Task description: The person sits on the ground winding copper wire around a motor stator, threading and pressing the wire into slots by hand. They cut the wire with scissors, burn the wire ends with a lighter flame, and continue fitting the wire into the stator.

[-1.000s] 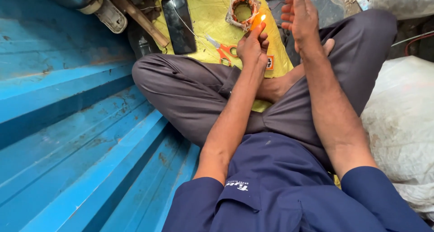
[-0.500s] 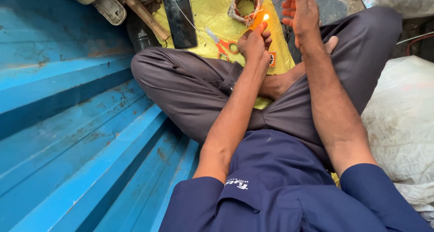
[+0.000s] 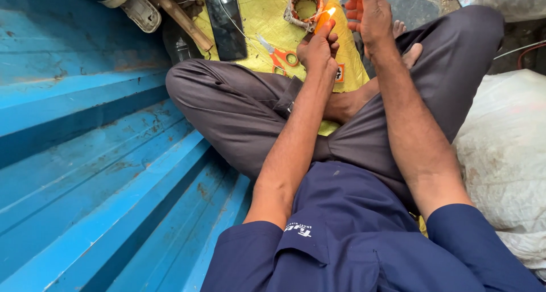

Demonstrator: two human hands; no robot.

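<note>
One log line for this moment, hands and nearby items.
left hand: holds lit orange lighter | right hand: open beside flame | nearby: wound coil, orange scissors

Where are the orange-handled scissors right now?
In the head view, the orange-handled scissors lie on the yellow sheet, just left of the left hand and right of the black phone.

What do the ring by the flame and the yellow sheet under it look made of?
Ring: probably copper wire coils wrapped in pale tape; orange-brown strands show. Yellow sheet: likely woven plastic sacking, matte and creased. The left hand holds the lit lighter.
</note>
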